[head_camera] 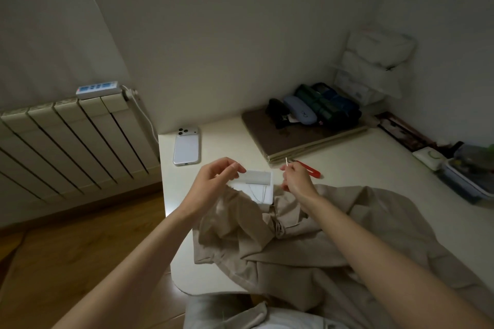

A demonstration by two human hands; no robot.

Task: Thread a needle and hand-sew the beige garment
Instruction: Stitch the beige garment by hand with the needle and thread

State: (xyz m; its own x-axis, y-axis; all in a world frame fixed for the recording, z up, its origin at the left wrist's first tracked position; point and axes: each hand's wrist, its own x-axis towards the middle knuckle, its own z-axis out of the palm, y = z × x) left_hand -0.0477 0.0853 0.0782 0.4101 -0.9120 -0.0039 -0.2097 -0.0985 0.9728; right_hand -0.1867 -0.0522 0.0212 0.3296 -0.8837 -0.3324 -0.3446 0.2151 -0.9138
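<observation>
The beige garment [307, 235] lies crumpled on the white table [361, 157] and spills over its near edge onto my lap. My right hand [296, 176] is raised above the garment and pinches a thin needle [286, 161] that points up. My left hand [216, 181] hovers to the left with thumb and fingers pinched together; the thread between them is too fine to see. A small white card [256, 181] with thread on it lies between the hands.
A red tool [310, 168] lies just behind my right hand. A white phone [186, 146] rests face down at the table's left edge. Books with pouches [307, 120] sit at the back, containers [470, 168] at the right. A radiator [66, 139] stands on the left.
</observation>
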